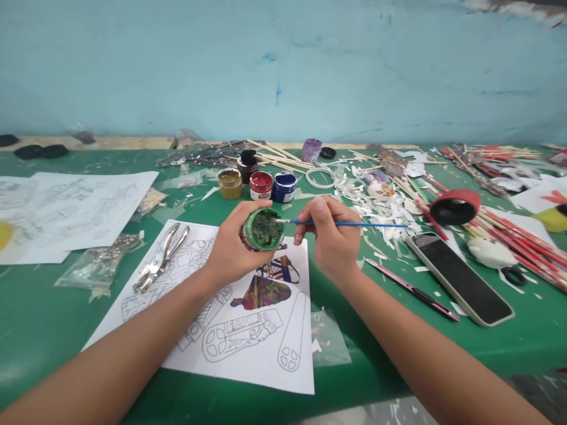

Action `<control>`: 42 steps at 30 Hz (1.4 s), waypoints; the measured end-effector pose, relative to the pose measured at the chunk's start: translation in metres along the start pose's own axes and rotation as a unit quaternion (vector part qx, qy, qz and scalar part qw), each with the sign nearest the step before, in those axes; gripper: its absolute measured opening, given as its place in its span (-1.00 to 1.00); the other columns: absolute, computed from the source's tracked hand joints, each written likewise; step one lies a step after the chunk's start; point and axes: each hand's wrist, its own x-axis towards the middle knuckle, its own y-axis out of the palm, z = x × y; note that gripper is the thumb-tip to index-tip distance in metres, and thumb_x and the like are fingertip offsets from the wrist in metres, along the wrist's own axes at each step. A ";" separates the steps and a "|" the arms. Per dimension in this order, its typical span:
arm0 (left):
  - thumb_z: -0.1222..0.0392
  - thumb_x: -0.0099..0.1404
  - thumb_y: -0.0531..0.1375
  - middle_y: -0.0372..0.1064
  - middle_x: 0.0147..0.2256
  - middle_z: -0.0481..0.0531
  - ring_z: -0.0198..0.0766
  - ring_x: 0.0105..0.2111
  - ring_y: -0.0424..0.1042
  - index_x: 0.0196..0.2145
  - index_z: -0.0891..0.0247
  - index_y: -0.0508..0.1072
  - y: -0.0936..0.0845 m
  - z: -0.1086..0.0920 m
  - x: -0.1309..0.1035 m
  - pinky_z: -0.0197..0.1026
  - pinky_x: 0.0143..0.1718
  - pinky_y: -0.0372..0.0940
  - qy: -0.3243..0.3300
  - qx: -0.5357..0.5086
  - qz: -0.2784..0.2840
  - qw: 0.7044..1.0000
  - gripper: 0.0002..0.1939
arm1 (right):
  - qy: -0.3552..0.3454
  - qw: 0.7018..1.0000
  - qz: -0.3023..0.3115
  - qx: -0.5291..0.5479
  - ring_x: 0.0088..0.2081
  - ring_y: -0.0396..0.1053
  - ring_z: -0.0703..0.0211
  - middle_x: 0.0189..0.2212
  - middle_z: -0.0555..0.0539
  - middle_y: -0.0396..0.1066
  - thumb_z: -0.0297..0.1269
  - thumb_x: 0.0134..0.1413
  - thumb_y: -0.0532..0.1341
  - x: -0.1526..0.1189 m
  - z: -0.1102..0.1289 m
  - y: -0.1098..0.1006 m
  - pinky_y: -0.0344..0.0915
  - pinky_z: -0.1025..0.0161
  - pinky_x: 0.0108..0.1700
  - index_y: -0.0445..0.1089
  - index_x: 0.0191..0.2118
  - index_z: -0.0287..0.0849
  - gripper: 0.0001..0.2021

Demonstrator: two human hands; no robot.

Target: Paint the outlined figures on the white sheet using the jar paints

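Observation:
My left hand [234, 239] is wrapped round an open jar of green paint [264, 229], tilted so its mouth faces me. Between the fingers of my right hand [334, 233] is a thin blue paintbrush [372, 224], its tip at the jar's mouth. Below both hands lies a white sheet [292, 378] printed with line drawings, some of them coloured in. A metal hole punch [160, 260] rests on the sheet's upper left part. Behind the green jar stand a yellow-brown paint jar [230, 185], a red one [261, 186], a blue one [284, 188] and a black one [247, 170].
Right of my right hand are a pink craft knife [414, 289] and a phone [460, 277]. Beyond lie paper scraps [376, 203], a red-and-black tape roll [455, 206] and red sticks [527, 242]. Printed sheets [101, 206] and a plastic bag [100, 268] lie left. A blue wall [283, 71] rises behind.

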 end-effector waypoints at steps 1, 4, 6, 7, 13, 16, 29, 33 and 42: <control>0.33 0.04 0.37 0.40 -0.04 0.09 -0.14 -0.06 0.46 0.07 0.22 0.38 0.000 0.000 0.000 -0.12 0.01 0.38 0.001 -0.002 0.001 1.000 -0.40 | -0.004 1.000 0.008 -0.006 -0.72 0.26 0.36 -0.71 0.10 0.30 0.09 0.11 0.28 0.000 0.000 0.000 0.22 0.35 -0.70 0.37 -0.56 -0.13 -0.58; 0.34 0.03 0.36 0.41 -0.06 0.08 -0.15 -0.07 0.46 0.07 0.22 0.38 0.000 0.001 -0.001 -0.12 0.01 0.38 -0.002 -0.009 0.004 1.000 -0.39 | -0.018 0.999 0.036 -0.026 -0.69 0.26 0.38 -0.69 0.10 0.30 0.03 0.16 0.26 -0.001 -0.001 0.002 0.24 0.35 -0.65 0.38 -0.54 -0.14 -0.61; 0.35 0.02 0.36 0.41 -0.06 0.08 -0.15 -0.08 0.47 0.07 0.21 0.38 0.000 0.002 -0.002 -0.11 0.02 0.38 -0.009 -0.011 0.003 1.000 -0.37 | -0.028 0.998 0.050 -0.041 -0.67 0.25 0.38 -0.69 0.09 0.30 0.00 0.19 0.25 -0.002 -0.002 0.002 0.23 0.36 -0.63 0.39 -0.54 -0.14 -0.62; 0.36 0.02 0.36 0.41 -0.06 0.08 -0.14 -0.08 0.47 0.07 0.21 0.38 0.001 0.002 -0.002 -0.10 0.02 0.38 -0.012 -0.013 0.002 1.000 -0.37 | -0.031 0.997 0.056 -0.047 -0.67 0.25 0.39 -0.69 0.09 0.30 -0.02 0.20 0.25 -0.003 -0.002 0.002 0.22 0.36 -0.63 0.39 -0.54 -0.14 -0.62; 0.38 0.01 0.35 0.41 -0.05 0.07 -0.13 -0.07 0.47 0.07 0.20 0.37 0.000 0.001 -0.002 -0.09 0.03 0.38 -0.013 -0.015 0.009 1.000 -0.36 | -0.026 0.995 0.078 -0.051 -0.69 0.23 0.40 -0.71 0.09 0.29 -0.02 0.21 0.24 -0.004 0.002 0.001 0.18 0.37 -0.64 0.39 -0.57 -0.15 -0.60; 0.37 0.01 0.35 0.42 -0.06 0.07 -0.13 -0.07 0.47 0.07 0.20 0.37 -0.001 0.000 -0.002 -0.09 0.02 0.38 -0.016 -0.012 0.007 1.000 -0.37 | -0.025 0.996 0.073 -0.036 -0.69 0.23 0.40 -0.71 0.09 0.29 -0.01 0.20 0.25 -0.003 0.002 0.001 0.19 0.37 -0.65 0.39 -0.57 -0.14 -0.59; 0.34 0.01 0.36 0.42 -0.06 0.09 -0.13 -0.08 0.47 0.07 0.22 0.38 0.001 0.002 -0.002 -0.08 0.00 0.37 -0.030 -0.015 0.000 0.999 -0.38 | -0.005 0.992 0.107 -0.071 -0.64 0.26 0.39 -0.64 0.12 0.31 -0.20 0.20 0.24 0.000 0.002 -0.004 0.22 0.36 -0.61 0.37 -0.44 -0.14 -0.79; 0.33 0.00 0.36 0.43 -0.05 0.08 -0.11 -0.08 0.47 0.07 0.19 0.38 0.000 0.002 -0.001 -0.06 0.01 0.38 -0.043 -0.017 0.002 0.999 -0.36 | -0.008 0.990 0.117 -0.076 -0.61 0.28 0.38 -0.62 0.13 0.31 -0.29 0.11 0.28 0.000 0.005 -0.004 0.23 0.36 -0.59 0.38 -0.39 -0.13 -0.90; 0.29 -0.01 0.37 0.43 -0.07 0.09 -0.10 -0.12 0.49 0.06 0.18 0.38 0.000 0.002 -0.001 -0.06 -0.06 0.41 -0.045 -0.023 0.001 0.999 -0.36 | -0.009 0.986 0.154 -0.067 -0.58 0.31 0.39 -0.55 0.11 0.38 -0.37 0.01 0.35 0.001 0.009 -0.009 0.28 0.38 -0.56 0.39 -0.39 -0.13 -0.89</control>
